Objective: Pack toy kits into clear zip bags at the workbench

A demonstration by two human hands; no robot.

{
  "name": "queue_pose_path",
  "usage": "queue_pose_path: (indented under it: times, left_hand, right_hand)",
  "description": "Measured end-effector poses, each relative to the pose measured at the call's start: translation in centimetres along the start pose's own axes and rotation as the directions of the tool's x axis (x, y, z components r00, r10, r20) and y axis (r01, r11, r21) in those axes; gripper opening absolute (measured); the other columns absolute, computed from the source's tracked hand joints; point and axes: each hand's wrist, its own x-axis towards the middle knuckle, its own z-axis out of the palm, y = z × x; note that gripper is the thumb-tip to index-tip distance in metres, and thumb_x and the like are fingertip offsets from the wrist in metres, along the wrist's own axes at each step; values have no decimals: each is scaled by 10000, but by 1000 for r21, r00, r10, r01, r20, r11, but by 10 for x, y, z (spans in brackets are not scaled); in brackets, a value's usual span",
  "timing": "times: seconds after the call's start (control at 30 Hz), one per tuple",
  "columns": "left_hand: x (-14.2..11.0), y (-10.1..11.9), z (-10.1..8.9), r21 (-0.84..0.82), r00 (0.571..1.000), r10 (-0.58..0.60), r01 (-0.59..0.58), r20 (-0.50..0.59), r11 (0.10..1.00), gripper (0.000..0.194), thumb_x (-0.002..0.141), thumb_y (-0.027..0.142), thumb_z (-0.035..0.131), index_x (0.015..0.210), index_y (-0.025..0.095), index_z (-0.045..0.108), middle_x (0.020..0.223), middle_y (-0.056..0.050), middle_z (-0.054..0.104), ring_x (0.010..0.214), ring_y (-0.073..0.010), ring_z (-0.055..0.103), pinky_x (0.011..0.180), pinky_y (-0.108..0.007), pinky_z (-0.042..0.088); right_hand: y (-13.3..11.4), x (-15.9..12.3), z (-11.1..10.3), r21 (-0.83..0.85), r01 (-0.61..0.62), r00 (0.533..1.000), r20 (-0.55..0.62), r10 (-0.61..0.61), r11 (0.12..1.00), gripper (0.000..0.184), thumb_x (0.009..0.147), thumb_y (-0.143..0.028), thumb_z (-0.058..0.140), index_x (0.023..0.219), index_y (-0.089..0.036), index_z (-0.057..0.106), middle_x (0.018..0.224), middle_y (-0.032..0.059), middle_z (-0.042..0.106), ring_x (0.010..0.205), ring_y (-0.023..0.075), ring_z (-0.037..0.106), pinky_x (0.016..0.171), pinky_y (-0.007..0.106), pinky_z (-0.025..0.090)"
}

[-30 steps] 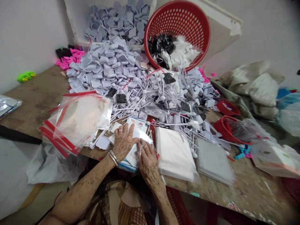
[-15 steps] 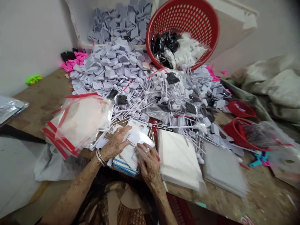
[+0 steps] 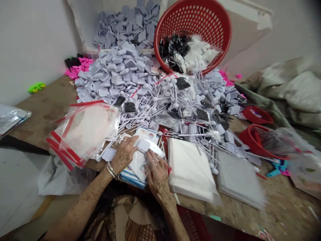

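My L hand (image 3: pixel 122 154), fingers spread flat, beside sq. plastic piece (image 3: pixel 143 146), now nudged up atop clear bag (image 3: pixel 155 153); R hand (image 3: pixel 157 177) fingers curled on bag, pinch unclear.

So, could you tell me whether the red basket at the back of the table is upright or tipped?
Tipped: the red basket lies on its side, open mouth facing forward, bagged pieces showing inside.

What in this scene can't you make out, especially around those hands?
Only the head view shows this:
Printed cards: partly hidden by the left hand and right hand; print too small to read.
Clear plastic: blurred under the right hand.
Red basket: lower packets hidden by upper ones.
Plastic bag: cut off by the right edge.
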Motion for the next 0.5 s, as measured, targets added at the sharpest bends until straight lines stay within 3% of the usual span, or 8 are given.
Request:
queue_pose_path:
  times: [0.13, 0.27, 0.37, 0.5]
  left_hand:
    - [-1, 0, -1, 42, 993, 102, -105, 65, 994, 475, 966, 211, 442, 1434, 144, 403, 1469, -149, 485, 1380, -256, 422, 1127, -483, 359]
    - [2, -2, 2, 65, 998, 57, -55, -29, 996, 455, 962, 205, 451, 1412, 138, 425, 1432, -153, 518, 1350, -260, 457, 1107, -464, 392]
    - [4, -2, 6, 95, 994, 24, -14, -103, 995, 411, 965, 197, 441, 1370, 134, 472, 1330, -145, 600, 1253, -253, 540, 1076, -448, 423]
    - [6, 3, 4, 148, 995, 66, -54, -72, 987, 458, 971, 223, 437, 1425, 163, 440, 1389, -139, 562, 1293, -245, 508, 1087, -442, 401]
  right_hand:
    - [-1, 6, -2, -5, 1, 1000, 12, -1, 1000, 523, 949, -208, 504, 1466, -259, 440, 1443, 91, 555, 1260, 281, 514, 995, 464, 434]
    - [-2, 6, -1, 18, 4, 999, -33, -4, 1000, 395, 950, -152, 477, 1307, -276, 590, 1365, 54, 617, 1244, 251, 523, 1007, 443, 409]
    - [-3, 6, 1, -15, 16, 999, -35, -16, 1000, 390, 960, -160, 468, 1325, -256, 568, 1355, 56, 630, 1257, 256, 512, 999, 439, 385]
    - [-4, 10, 3, -95, -5, 1000, -4, 5, 995, 459, 964, -183, 479, 1415, -265, 486, 1441, 64, 563, 1242, 278, 511, 972, 446, 372]
